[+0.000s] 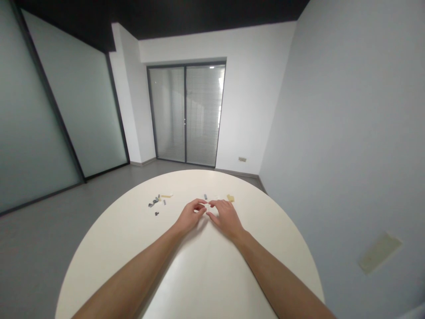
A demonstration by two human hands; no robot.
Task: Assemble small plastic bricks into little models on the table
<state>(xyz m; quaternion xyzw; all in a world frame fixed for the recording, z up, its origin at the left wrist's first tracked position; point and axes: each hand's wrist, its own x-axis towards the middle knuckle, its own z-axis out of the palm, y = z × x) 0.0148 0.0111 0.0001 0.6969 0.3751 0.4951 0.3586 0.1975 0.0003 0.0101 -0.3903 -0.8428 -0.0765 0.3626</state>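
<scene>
Just below ctr. of frame, working fingertip to fingertip w/ left hand (pixel 193 212) & right hand (pixel 226 215), both curled w/ tips nearly meeting over white table (pixel 199 283); pinching or not, can't tell. Prob. handling faint pale pc. (pixel 208 207) btwn. them, too sm. to ID. For next move, likely needing fine, steady touch. Can see grey pc. (pixel 205 196) just above, yellow pc. (pixel 230 198) above right, dark pcs. (pixel 151 205) farther left, can't make out shapes. Cut off at bottom edge: both forearms (pixel 133 274).
</scene>
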